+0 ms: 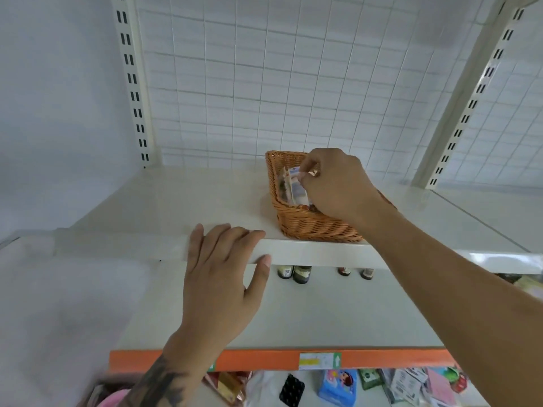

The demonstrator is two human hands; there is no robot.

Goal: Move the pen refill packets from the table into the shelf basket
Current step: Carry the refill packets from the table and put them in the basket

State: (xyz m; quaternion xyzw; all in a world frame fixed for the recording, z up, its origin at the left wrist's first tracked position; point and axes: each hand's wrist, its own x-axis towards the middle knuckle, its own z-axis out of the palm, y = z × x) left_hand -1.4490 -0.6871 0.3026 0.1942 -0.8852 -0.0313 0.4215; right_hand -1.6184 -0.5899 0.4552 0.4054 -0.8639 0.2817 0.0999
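Your right hand (335,183) reaches over the wicker basket (305,221), and its grip is a pinch: thumb and forefinger close on the top edge of a pen refill packet (296,186), with the other fingers curled above the basket's opening. The packet stands on edge inside the basket, leaning toward the left wall, and at least one more packet (283,183) stands just beside it on the left, touching it; the print on them is too blurred to read. So the thing you hold lies directly under and to the left of your fingertips, already below the rim, with your wrist crossing the basket's right wall. The basket sits on the upper shelf (176,201), close to the shelf's front edge and right of its middle. Your left hand (223,277) rests on that same front edge, left of the basket and apart from it: four fingers lie flat and straight on top of the shelf, the thumb sits against the front lip, and it grips nothing. Under the upper shelf, at the back of the lower shelf (323,312), the bottoms of four small bottles (301,274) show in a row. The lower shelf's front edge carries an orange price strip (264,359) with a label, and below it lie assorted packaged goods (338,386).
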